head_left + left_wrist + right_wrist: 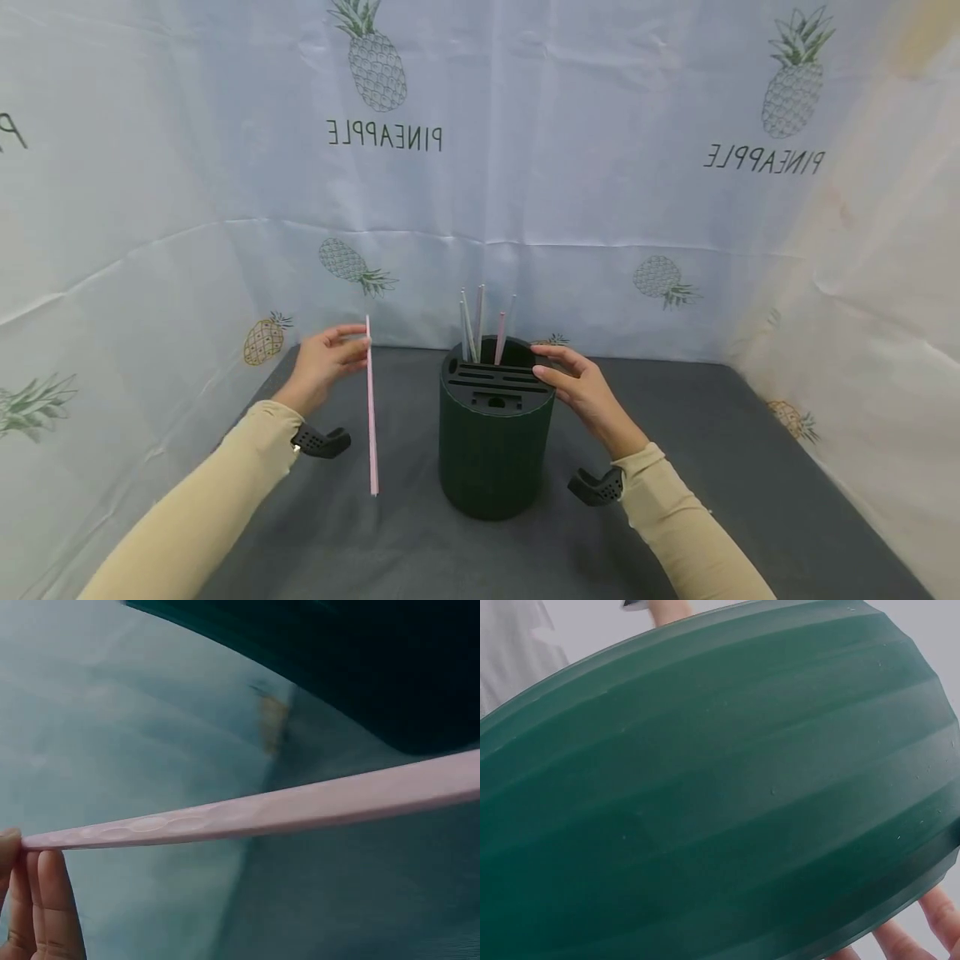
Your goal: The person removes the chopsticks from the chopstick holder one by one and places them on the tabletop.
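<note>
My left hand (pixel 324 367) pinches a long, thin pink chopstick (pixel 372 433) near its upper end. It hangs almost upright, left of a dark green utensil holder (pixel 491 467) and apart from it. In the left wrist view the chopstick (pixel 300 814) runs out from the fingertips, with faint oval marks near the held end. My right hand (pixel 581 387) holds the right side of the holder's top rim, thumb over the edge. The right wrist view is filled by the holder's ribbed green wall (pixel 720 780), with several fingertips (pixel 900 941) at its lower right edge.
Several pale and pink sticks (pixel 479 321) stand in the holder's rear compartment. Its slotted black top (pixel 495 379) covers the front part. The holder stands on a dark grey tabletop (pixel 660 467), enclosed by a white curtain (pixel 562 167) with pineapple prints.
</note>
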